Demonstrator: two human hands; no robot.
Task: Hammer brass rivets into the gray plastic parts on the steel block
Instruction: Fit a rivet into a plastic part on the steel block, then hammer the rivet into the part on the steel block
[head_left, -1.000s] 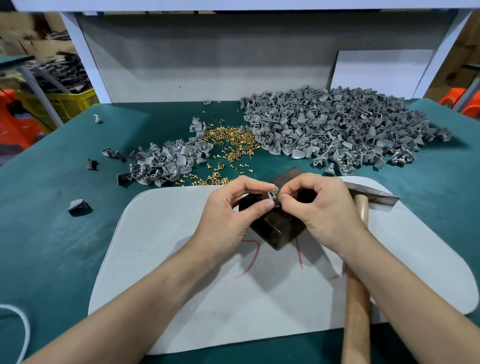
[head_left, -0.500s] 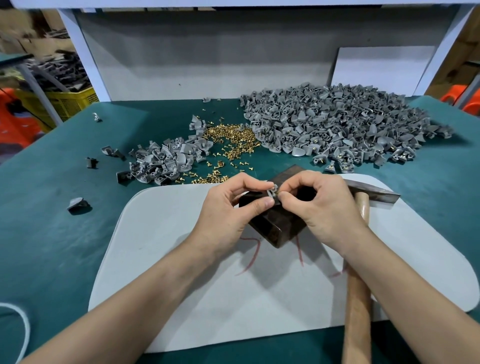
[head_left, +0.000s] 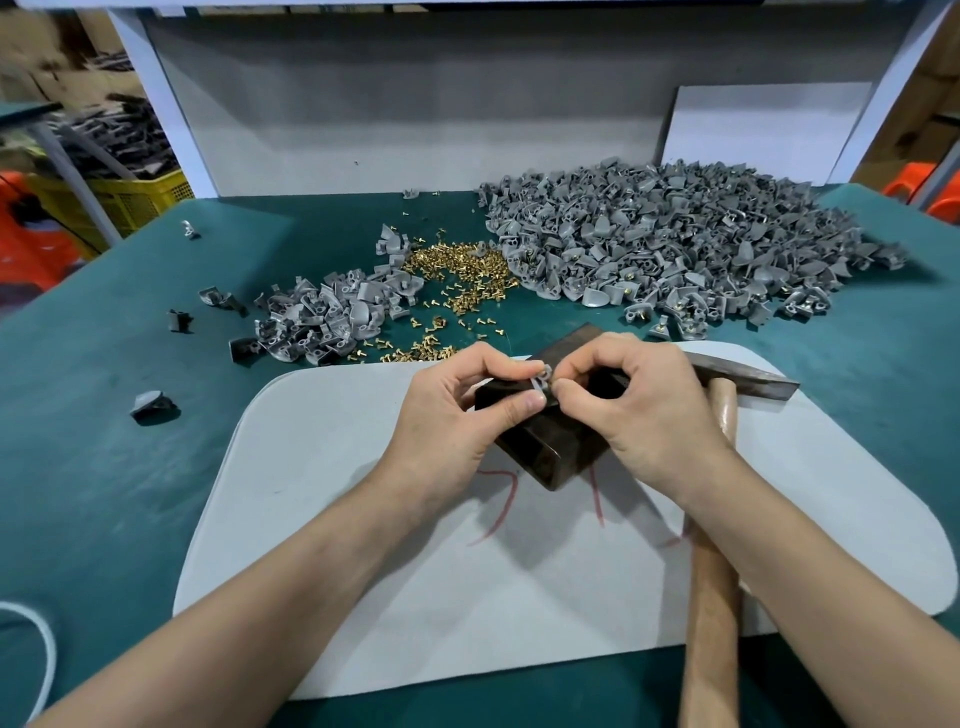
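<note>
At the far left a white cord (head_left: 39, 644) loops on the green table (head_left: 104, 493), and a lone gray piece (head_left: 150, 404) lies near the edge of the white mat (head_left: 363, 545); beyond the table's corner stands a yellow crate (head_left: 130, 200); further right a small heap of gray plastic parts (head_left: 322, 322) lies on the green surface, with a scatter of brass rivets (head_left: 462, 275) just beside it; the left hand (head_left: 457, 415) has its fingers curled, with thumb and forefinger pinching one gray plastic part (head_left: 540, 382), which is held just above the top face of the steel block (head_left: 556, 452); the block sits on the mat, turned with a corner toward the person; the right hand (head_left: 644, 410) meets the left at the same part, its thumb and forefinger tips pinched against the part's right side; whether a rivet sits between those fingertips cannot be told; the hammer (head_left: 711, 597) lies on the mat, its wooden handle running under the right forearm and its dark head showing past the right hand; behind it a large heap of gray parts (head_left: 675, 244) spreads across the back of the table; a white board (head_left: 763, 130) leans against the rear wall.
</note>
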